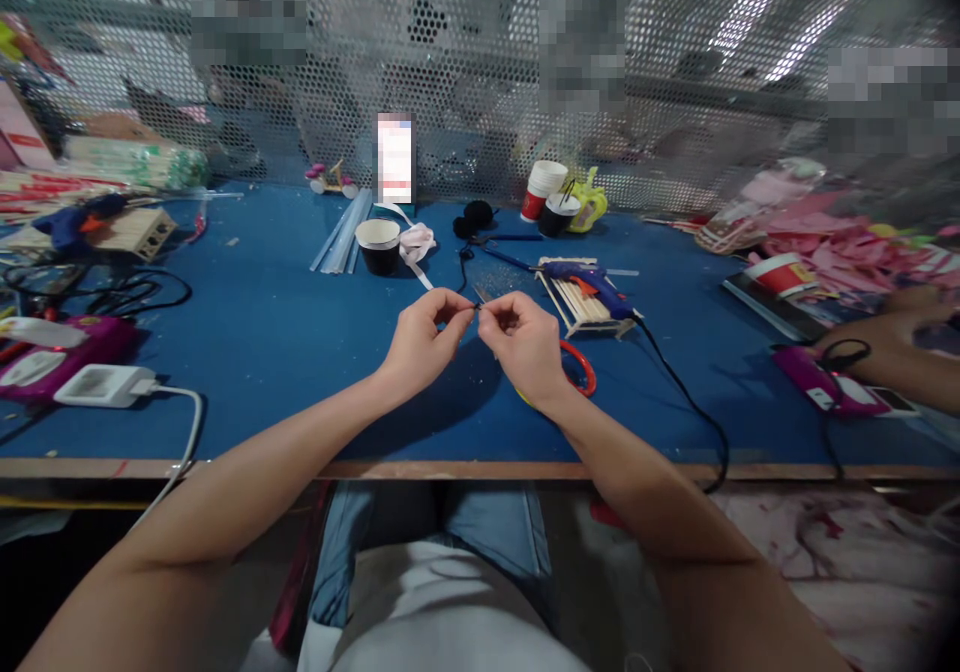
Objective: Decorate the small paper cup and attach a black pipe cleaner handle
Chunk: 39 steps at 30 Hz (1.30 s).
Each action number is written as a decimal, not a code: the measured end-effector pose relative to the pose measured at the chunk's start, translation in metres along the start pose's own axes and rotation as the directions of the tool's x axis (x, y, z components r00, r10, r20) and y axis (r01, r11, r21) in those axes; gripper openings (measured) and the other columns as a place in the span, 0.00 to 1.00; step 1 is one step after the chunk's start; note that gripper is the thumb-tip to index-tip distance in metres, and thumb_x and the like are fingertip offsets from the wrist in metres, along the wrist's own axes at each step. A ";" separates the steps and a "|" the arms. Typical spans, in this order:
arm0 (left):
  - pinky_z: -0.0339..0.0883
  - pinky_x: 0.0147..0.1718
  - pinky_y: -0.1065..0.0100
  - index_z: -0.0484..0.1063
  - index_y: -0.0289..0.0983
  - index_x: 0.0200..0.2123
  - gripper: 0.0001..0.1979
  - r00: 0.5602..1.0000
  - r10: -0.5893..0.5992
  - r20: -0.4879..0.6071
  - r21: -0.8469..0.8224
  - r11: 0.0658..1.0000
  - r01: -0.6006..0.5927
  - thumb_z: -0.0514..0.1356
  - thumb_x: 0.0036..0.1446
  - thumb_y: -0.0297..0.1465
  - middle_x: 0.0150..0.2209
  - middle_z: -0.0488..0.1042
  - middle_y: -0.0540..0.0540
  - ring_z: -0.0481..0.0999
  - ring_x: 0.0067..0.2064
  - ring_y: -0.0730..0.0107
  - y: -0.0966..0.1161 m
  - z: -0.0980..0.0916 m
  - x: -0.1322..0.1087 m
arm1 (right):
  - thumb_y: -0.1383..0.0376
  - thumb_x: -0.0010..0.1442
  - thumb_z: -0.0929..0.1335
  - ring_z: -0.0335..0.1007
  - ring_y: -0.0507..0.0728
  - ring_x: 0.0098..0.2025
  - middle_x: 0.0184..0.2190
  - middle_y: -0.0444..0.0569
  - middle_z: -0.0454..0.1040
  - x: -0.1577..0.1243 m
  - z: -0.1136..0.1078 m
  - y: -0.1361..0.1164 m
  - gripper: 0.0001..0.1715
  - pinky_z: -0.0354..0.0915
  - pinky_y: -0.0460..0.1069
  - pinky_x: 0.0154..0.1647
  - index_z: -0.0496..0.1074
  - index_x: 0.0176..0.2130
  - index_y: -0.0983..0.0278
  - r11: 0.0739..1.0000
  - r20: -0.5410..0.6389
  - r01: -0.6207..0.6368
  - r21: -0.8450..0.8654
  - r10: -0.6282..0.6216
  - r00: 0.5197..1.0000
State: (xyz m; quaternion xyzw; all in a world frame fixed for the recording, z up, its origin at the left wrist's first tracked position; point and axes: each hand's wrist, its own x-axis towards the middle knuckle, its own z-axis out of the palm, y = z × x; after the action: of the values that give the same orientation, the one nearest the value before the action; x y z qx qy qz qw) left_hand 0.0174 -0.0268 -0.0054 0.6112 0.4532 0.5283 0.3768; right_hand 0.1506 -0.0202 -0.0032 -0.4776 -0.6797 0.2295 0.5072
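Observation:
My left hand and my right hand meet over the middle of the blue table, fingertips almost touching. Both pinch a small dark piece, too small to make out. Partly under my right hand lie scissors with a red handle loop; the hand hides much of them. Just beyond my fingers, a thin black cord runs toward black fuzzy balls. To the right, a blue glue gun rests on a rack of wooden sticks.
A dark cup, white ribbon, clear glue sticks and a lit phone stand farther back. Left are a purple power strip and white charger. Another person's arm reaches in at right. Perforated metal closes the back.

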 end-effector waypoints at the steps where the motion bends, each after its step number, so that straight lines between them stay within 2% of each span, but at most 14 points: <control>1: 0.54 0.18 0.76 0.68 0.35 0.29 0.06 1.000 -0.002 0.011 -0.007 1.000 0.003 0.58 0.50 0.33 0.18 0.65 0.53 0.62 0.18 0.80 0.000 0.000 0.000 | 0.65 0.50 0.65 0.62 0.48 0.21 0.20 0.43 0.67 0.001 0.000 0.001 0.04 0.61 0.44 0.22 0.66 0.26 0.64 0.999 0.011 -0.026 0.027 0.026 1.000; 7: 0.56 0.17 0.75 0.66 0.36 0.29 0.07 0.999 -0.008 0.046 -0.059 0.998 0.011 0.57 0.51 0.34 0.19 0.64 0.54 0.62 0.17 0.81 -0.003 -0.003 0.002 | 0.59 0.53 0.65 0.59 0.46 0.16 0.19 0.42 0.66 0.002 -0.001 0.006 0.10 0.58 0.43 0.16 0.66 0.29 0.65 0.970 0.156 -0.149 0.191 0.119 0.980; 12: 0.56 0.17 0.75 0.66 0.36 0.30 0.07 0.999 -0.011 0.051 -0.087 0.996 0.015 0.57 0.51 0.34 0.18 0.62 0.55 0.61 0.16 0.81 -0.004 -0.006 0.004 | 0.56 0.53 0.65 0.61 0.46 0.16 0.19 0.42 0.67 0.005 -0.015 0.001 0.14 0.60 0.43 0.17 0.65 0.29 0.65 0.971 0.190 -0.165 0.175 0.131 0.973; 15: 0.55 0.16 0.75 0.66 0.36 0.30 0.07 0.998 -0.029 0.055 -0.115 0.993 0.035 0.57 0.51 0.34 0.17 0.60 0.55 0.61 0.16 0.81 -0.005 -0.007 0.005 | 0.57 0.54 0.65 0.61 0.46 0.16 0.18 0.42 0.67 0.019 -0.039 -0.002 0.14 0.60 0.43 0.16 0.62 0.26 0.64 0.986 0.082 -0.123 0.115 0.114 0.990; 17: 0.55 0.16 0.76 0.66 0.36 0.30 0.07 0.998 -0.029 0.055 -0.126 0.991 0.036 0.57 0.51 0.34 0.17 0.60 0.55 0.61 0.16 0.81 -0.006 -0.008 0.005 | 0.57 0.56 0.63 0.62 0.47 0.17 0.19 0.44 0.67 0.036 -0.061 0.004 0.15 0.60 0.43 0.17 0.62 0.24 0.64 0.998 -0.048 -0.048 0.028 0.049 0.998; 20: 0.55 0.16 0.76 0.66 0.36 0.30 0.07 0.999 -0.013 0.045 -0.116 0.993 0.018 0.57 0.51 0.34 0.18 0.61 0.54 0.61 0.17 0.81 -0.007 -0.008 0.006 | 0.61 0.56 0.62 0.68 0.50 0.24 0.25 0.49 0.72 0.067 -0.095 0.026 0.09 0.64 0.46 0.23 0.66 0.31 0.65 0.983 -0.255 -0.004 -0.182 -0.043 0.966; 22: 0.55 0.16 0.76 0.66 0.36 0.30 0.07 0.999 -0.008 0.043 -0.101 0.995 0.012 0.57 0.51 0.34 0.18 0.61 0.54 0.61 0.17 0.81 -0.008 -0.009 0.007 | 0.65 0.53 0.63 0.70 0.54 0.29 0.30 0.52 0.74 0.083 -0.112 0.045 0.11 0.65 0.48 0.28 0.67 0.38 0.66 0.921 -0.291 -0.094 -0.378 -0.021 0.957; 23: 0.56 0.16 0.76 0.66 0.36 0.30 0.07 0.999 -0.010 0.043 -0.094 0.996 0.014 0.57 0.51 0.34 0.18 0.62 0.54 0.61 0.17 0.81 -0.008 -0.009 0.007 | 0.66 0.52 0.64 0.71 0.56 0.33 0.32 0.53 0.74 0.089 -0.118 0.054 0.12 0.65 0.50 0.31 0.68 0.38 0.66 0.845 -0.265 -0.154 -0.511 0.016 0.964; 25: 0.56 0.17 0.76 0.66 0.35 0.30 0.07 0.999 -0.021 0.041 -0.087 0.996 0.025 0.57 0.51 0.34 0.18 0.62 0.54 0.61 0.17 0.82 -0.008 -0.010 0.007 | 0.67 0.48 0.65 0.71 0.60 0.36 0.32 0.56 0.74 0.094 -0.122 0.066 0.10 0.64 0.51 0.35 0.71 0.32 0.68 0.647 -0.099 -0.215 -0.731 0.211 0.972; 27: 0.56 0.17 0.76 0.67 0.35 0.29 0.07 0.999 -0.035 0.036 -0.095 0.995 0.039 0.58 0.50 0.33 0.18 0.62 0.54 0.61 0.17 0.82 -0.007 -0.010 0.008 | 0.66 0.47 0.65 0.71 0.63 0.35 0.31 0.58 0.74 0.092 -0.120 0.072 0.10 0.63 0.52 0.33 0.72 0.30 0.69 0.502 0.025 -0.181 -0.846 0.378 0.926; 30: 0.56 0.16 0.76 0.67 0.35 0.29 0.07 0.998 -0.054 0.021 -0.121 0.991 0.056 0.59 0.49 0.33 0.18 0.62 0.54 0.61 0.17 0.82 -0.007 -0.011 0.009 | 0.65 0.47 0.65 0.71 0.63 0.34 0.30 0.59 0.74 0.088 -0.114 0.074 0.12 0.62 0.52 0.31 0.73 0.31 0.70 0.409 0.048 -0.156 -0.899 0.445 0.894; 34: 0.56 0.16 0.77 0.67 0.35 0.28 0.06 0.997 -0.073 0.014 -0.144 0.987 0.074 0.59 0.49 0.32 0.18 0.62 0.54 0.61 0.17 0.82 -0.007 -0.012 0.010 | 0.65 0.46 0.66 0.70 0.64 0.37 0.32 0.59 0.73 0.082 -0.114 0.077 0.14 0.62 0.52 0.33 0.71 0.34 0.71 0.494 -0.003 -0.205 -0.845 0.380 0.925; 37: 0.56 0.16 0.77 0.66 0.35 0.29 0.07 0.996 -0.081 0.021 -0.161 0.983 0.084 0.59 0.49 0.32 0.18 0.62 0.55 0.61 0.17 0.82 -0.007 -0.012 0.010 | 0.62 0.44 0.68 0.69 0.63 0.39 0.37 0.60 0.72 0.077 -0.116 0.072 0.26 0.63 0.53 0.35 0.66 0.43 0.72 0.619 -0.180 -0.289 -0.730 0.234 0.955; 39: 0.56 0.16 0.77 0.66 0.35 0.28 0.07 0.996 -0.084 0.018 -0.171 0.982 0.086 0.59 0.49 0.32 0.17 0.62 0.55 0.61 0.17 0.82 -0.007 -0.012 0.010 | 0.61 0.43 0.69 0.69 0.61 0.36 0.36 0.58 0.72 0.071 -0.115 0.059 0.26 0.63 0.52 0.34 0.66 0.42 0.71 0.712 -0.252 -0.289 -0.640 0.160 0.954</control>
State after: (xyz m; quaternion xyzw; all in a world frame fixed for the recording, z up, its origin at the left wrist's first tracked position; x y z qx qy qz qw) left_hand 0.0046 -0.0151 -0.0071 0.5594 0.4296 0.5456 0.4526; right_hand 0.2774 0.0484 0.0263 -0.7254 -0.6049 -0.0138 0.3282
